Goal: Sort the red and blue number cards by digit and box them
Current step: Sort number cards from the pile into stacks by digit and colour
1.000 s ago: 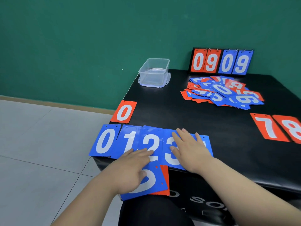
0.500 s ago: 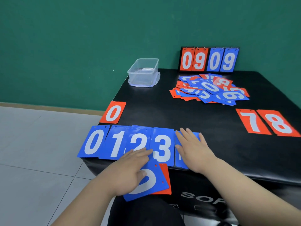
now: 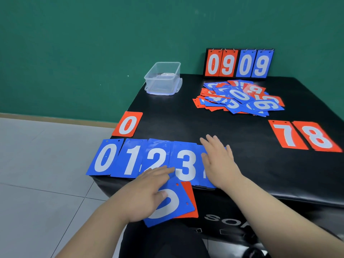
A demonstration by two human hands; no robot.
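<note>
— Hands: where were yours?
— Your left hand (image 3: 147, 194) pinched a blue plastic number card (image 3: 171, 203) at six o'clock. Your right hand (image 3: 218, 161) lay flat, fingers spread, on the blue row's end card (image 3: 207, 181).

A row of cards (image 3: 149, 159) lies along the near edge of the tabletop (image 3: 186, 123), a single card (image 3: 127, 124) behind its left end. The box (image 3: 163, 78) sits far left, the pile (image 3: 238, 97) right of it before the scoreboard (image 3: 239, 63), two cards (image 3: 287, 135) at the right edge.
</note>
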